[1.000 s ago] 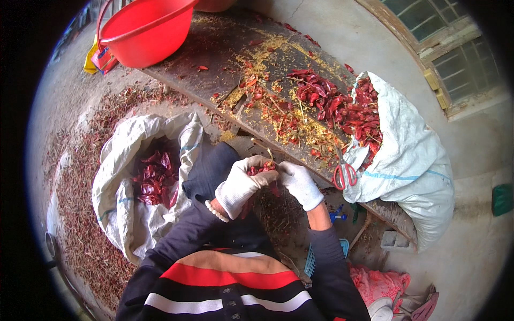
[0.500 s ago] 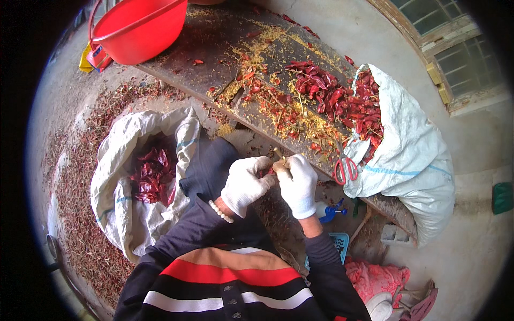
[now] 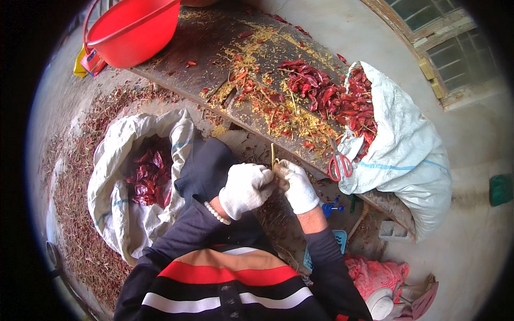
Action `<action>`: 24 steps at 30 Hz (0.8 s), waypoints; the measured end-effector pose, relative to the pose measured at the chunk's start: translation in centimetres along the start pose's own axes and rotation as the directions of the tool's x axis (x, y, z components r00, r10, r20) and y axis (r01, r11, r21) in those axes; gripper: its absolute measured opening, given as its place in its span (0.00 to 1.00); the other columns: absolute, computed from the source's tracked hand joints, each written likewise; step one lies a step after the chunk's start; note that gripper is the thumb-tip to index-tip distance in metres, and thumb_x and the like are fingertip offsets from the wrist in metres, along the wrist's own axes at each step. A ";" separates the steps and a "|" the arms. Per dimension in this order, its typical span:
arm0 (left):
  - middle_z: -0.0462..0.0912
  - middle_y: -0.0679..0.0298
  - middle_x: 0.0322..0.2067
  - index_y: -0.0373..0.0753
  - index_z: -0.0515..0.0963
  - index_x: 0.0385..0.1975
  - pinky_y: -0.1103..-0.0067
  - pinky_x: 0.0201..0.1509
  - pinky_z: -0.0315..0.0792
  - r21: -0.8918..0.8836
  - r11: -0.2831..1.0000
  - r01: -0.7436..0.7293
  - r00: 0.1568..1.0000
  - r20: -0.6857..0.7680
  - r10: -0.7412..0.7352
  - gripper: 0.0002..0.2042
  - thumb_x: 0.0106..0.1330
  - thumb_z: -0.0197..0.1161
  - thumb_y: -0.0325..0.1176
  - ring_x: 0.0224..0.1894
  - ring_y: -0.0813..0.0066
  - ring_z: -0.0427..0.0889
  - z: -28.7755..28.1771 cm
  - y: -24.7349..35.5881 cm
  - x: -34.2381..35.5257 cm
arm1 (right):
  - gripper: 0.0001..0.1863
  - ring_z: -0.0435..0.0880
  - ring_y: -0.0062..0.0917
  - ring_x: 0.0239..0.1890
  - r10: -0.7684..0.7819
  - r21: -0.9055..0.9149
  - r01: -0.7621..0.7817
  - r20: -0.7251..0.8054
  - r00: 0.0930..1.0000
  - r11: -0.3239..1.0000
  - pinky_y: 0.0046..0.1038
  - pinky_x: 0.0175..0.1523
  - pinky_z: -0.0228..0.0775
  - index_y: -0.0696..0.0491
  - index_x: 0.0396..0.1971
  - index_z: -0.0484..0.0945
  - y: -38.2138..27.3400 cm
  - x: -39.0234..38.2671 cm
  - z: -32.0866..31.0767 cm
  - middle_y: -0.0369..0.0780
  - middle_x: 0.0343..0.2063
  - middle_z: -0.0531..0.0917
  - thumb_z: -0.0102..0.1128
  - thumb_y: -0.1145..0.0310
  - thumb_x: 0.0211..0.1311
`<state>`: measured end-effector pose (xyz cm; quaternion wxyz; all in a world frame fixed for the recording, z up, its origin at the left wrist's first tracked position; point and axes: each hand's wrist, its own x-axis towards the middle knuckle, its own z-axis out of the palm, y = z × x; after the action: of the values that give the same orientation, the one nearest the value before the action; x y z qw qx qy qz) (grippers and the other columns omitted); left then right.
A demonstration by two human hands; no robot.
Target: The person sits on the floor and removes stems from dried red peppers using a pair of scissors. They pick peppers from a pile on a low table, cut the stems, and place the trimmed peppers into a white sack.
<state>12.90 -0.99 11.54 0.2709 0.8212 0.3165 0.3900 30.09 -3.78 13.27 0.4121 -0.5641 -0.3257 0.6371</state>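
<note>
Both my hands wear white gloves and meet in front of me, below the near edge of a dark wooden board (image 3: 203,48). My left hand (image 3: 245,188) is curled shut against my right hand (image 3: 297,184). Between them they pinch a small bundle of pale chilli stems (image 3: 276,163) that sticks up a little. A pile of dried red chillies (image 3: 321,96) lies on the board just beyond my hands, spilling from a white woven sack (image 3: 407,160) at the right. Yellow seeds (image 3: 278,115) and scraps cover the board's middle.
Red-handled scissors (image 3: 338,166) lie at the board's near edge beside the right sack. A second white sack (image 3: 118,208) of dark red chillies stands open at my left. A red plastic basin (image 3: 134,29) sits at the board's far left. Chilli scraps litter the ground.
A second ago my hands held red chillies between them; now only pale stems show. Both hands have stayed close together, and my view has shifted slightly.
</note>
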 end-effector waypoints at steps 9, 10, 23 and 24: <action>0.77 0.63 0.21 0.44 0.76 0.22 0.67 0.26 0.71 0.127 0.987 -0.102 0.992 0.085 0.092 0.07 0.48 0.68 0.35 0.26 0.58 0.78 0.7 0.4 0.3 | 0.10 0.78 0.17 0.31 -0.162 0.412 0.211 -0.151 0.975 0.886 0.20 0.34 0.68 0.50 0.40 0.80 2.8 0.8 -2.8 0.31 0.31 0.81 0.58 0.60 0.67; 0.77 0.63 0.21 0.43 0.77 0.22 0.67 0.26 0.71 0.116 0.989 -0.088 0.992 0.096 0.077 0.07 0.49 0.68 0.34 0.26 0.58 0.78 0.2 0.6 0.4 | 0.11 0.77 0.17 0.30 -0.345 0.546 0.332 -0.083 0.935 0.769 0.21 0.35 0.69 0.52 0.39 0.79 2.8 1.4 -3.9 0.32 0.30 0.81 0.58 0.60 0.67; 0.81 0.67 0.25 0.35 0.78 0.43 0.84 0.31 0.71 -0.845 0.154 0.513 0.771 0.375 -0.515 0.11 0.65 0.63 0.33 0.24 0.81 0.76 -0.6 -0.4 0.2 | 0.13 0.82 0.41 0.27 -0.688 -0.973 0.122 -0.047 0.724 0.195 0.39 0.33 0.71 0.55 0.26 0.80 -1.9 7.6 -10.5 0.46 0.24 0.81 0.62 0.60 0.59; 0.81 0.67 0.25 0.35 0.78 0.44 0.84 0.31 0.71 -0.846 0.083 0.527 0.756 0.422 -0.501 0.12 0.66 0.63 0.35 0.23 0.81 0.76 -0.8 -0.2 0.4 | 0.11 0.83 0.42 0.30 -0.752 -0.983 0.057 -0.096 0.652 0.176 0.37 0.36 0.73 0.55 0.30 0.82 -1.8 10.3 -12.7 0.47 0.27 0.83 0.62 0.61 0.58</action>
<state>12.37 -0.43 12.04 0.8154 0.3409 0.2904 0.3667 42.71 5.61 8.29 0.2478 -0.7331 -0.6328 -0.0270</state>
